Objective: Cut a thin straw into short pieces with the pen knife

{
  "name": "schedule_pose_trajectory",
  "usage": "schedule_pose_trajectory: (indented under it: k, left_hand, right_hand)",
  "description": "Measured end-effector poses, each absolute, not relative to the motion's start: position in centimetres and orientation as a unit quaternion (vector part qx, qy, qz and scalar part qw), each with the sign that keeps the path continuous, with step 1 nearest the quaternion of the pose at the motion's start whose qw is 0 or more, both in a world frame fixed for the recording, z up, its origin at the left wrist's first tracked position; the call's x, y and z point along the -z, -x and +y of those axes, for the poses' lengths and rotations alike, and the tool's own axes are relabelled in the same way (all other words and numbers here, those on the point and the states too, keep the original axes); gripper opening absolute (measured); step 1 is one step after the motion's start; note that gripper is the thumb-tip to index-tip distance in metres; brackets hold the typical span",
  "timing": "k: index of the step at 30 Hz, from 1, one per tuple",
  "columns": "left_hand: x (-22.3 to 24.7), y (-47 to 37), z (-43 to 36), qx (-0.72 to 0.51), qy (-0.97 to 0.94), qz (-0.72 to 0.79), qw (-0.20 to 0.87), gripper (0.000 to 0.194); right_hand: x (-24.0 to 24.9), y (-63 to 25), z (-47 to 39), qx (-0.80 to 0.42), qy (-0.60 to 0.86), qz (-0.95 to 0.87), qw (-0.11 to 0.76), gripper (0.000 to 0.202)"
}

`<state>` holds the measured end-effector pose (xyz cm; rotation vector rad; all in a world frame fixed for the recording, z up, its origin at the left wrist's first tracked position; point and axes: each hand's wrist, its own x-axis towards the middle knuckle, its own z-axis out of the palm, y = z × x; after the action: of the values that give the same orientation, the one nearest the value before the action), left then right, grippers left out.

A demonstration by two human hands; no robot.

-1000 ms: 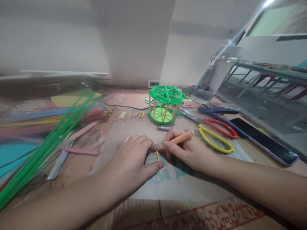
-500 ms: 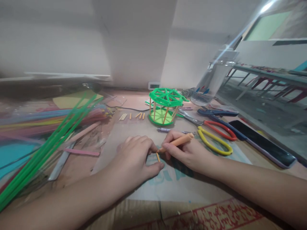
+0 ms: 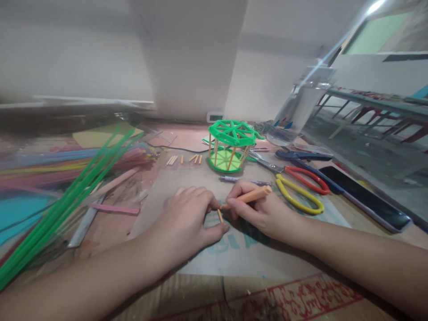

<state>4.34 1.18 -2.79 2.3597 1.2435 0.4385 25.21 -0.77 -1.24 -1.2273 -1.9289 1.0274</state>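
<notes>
Little has shifted this past second: the left hand's (image 3: pixel 190 211) grip, thumb and forefinger slightly parted, pinches the stick (image 3: pixel 220 216) between them, while the right's (image 3: pixel 259 209) closes round the orange tool (image 3: pixel 251 196), so work there seems unfinished.

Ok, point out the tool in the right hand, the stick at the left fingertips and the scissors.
Tool (image 3: pixel 250 195), head view, middle of its orange barrel.
Stick (image 3: pixel 220 216), head view, middle of its visible length.
Scissors (image 3: pixel 275 168), head view, pivot between blades and handles.

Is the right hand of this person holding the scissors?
No, the right hand holds an orange pen-shaped tool, and the scissors lie beyond it.
</notes>
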Motion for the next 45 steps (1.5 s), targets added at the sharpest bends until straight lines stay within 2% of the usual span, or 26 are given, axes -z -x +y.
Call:
schedule_pose_trajectory:
  k: [22,28,33,41,45]
  left_hand:
    - [2.1,-3.3,1.1,-0.129,-0.872,0.429,0.198,0.020]
    - [2.2,-3.4,1.1,-0.135,-0.874,0.428,0.185,0.021]
    - [1.9,-3.4,1.1,-0.128,-0.876,0.428,0.184,0.021]
    - [1.4,-3.6,1.1,-0.105,-0.872,0.441,0.184,0.023]
    - [1.8,-3.5,1.1,-0.115,-0.876,0.434,0.178,0.022]
  right_hand:
    - [1.1,-25.3,-0.5,-0.399,0.459,-0.730,0.313,0.018]
    - [1.1,-25.4,-0.7,-0.449,0.445,-0.719,0.290,0.022]
    - [1.2,-25.3,-0.5,-0.408,0.451,-0.728,0.315,0.020]
    - [1.2,-25.4,-0.7,-0.496,0.431,-0.693,0.296,0.029]
    - [1.2,-25.4,-0.7,-0.474,0.443,-0.694,0.312,0.029]
